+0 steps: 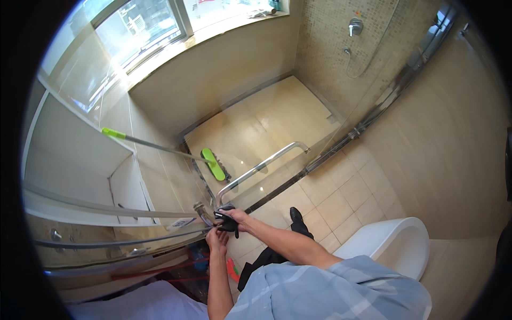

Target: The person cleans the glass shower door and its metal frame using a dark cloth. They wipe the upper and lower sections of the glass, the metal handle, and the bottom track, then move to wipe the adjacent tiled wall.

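Beside the lower end of the shower door's metal handle [256,170], both my hands are together at a small black thing [228,223]. It has a dark narrow end pointing down and a pale mark on top; its exact kind cannot be made out. My right hand [238,217] is closed around its upper right side. From below, my left hand [217,241] pinches its lower left edge, fingers closed and partly hidden. A chrome fitting [201,209] on the glass stands just left of the black thing.
Behind the glass, a long-handled brush with a green head [213,165] leans over the shower floor [266,122]. A dark metal rail [330,154] runs along the shower's edge. At the lower right stands a white ceramic fixture [394,240]. A shower valve [355,26] is on the mosaic wall.
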The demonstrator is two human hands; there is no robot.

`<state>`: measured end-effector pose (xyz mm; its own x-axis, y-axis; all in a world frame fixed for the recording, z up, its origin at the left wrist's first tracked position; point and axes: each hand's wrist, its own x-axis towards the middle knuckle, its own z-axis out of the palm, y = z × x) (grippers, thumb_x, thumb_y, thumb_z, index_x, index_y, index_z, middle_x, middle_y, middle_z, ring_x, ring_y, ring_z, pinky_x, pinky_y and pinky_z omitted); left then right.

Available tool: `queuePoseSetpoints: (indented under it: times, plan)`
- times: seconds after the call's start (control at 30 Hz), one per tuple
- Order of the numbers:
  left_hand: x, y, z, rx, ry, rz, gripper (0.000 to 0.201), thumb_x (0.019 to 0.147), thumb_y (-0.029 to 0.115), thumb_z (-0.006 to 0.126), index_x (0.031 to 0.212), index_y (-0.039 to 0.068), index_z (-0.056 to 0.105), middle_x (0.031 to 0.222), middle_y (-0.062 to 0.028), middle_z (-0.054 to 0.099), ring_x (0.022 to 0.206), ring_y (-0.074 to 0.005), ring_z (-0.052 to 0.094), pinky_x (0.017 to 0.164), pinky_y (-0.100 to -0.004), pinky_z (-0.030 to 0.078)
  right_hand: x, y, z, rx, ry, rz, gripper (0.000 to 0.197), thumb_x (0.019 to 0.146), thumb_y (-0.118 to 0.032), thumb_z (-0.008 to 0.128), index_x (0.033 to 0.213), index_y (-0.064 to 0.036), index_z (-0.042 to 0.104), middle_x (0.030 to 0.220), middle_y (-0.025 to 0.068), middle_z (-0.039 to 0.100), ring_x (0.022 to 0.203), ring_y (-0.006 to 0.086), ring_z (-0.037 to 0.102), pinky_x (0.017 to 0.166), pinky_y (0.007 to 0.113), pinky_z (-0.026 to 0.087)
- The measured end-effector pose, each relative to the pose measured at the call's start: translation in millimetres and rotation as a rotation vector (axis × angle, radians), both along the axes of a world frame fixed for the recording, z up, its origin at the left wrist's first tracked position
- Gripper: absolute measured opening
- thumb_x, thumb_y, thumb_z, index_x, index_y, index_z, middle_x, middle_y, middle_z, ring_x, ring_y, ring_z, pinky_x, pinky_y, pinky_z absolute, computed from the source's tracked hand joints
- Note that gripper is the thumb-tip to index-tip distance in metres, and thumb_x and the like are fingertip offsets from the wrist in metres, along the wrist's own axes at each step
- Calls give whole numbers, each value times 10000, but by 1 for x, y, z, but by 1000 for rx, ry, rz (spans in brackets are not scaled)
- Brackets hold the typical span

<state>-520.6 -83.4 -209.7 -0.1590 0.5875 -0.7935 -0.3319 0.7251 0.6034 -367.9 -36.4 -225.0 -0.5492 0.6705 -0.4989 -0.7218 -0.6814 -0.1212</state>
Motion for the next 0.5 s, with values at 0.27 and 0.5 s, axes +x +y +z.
queuePoseSetpoints:
  times: [0.27,0.5]
  plan:
    - [35,-6,24,359,192,-2,155,953,233,582,1010,114,663,885,36,623,753,-94,570,593,-273,463,-4,12,-36,15,55,160,212,933,-198,637,1004,-7,695,864,155,714,745,268,704,659,424,597]
    - [60,-20,19,247,290,-37,300,995,297,525,1232,122,583,1018,-29,658,805,-164,642,572,-326,524,-4,35,-20,326,-1240,324,299,765,-207,752,927,45,748,856,166,731,721,249,692,668,393,558]
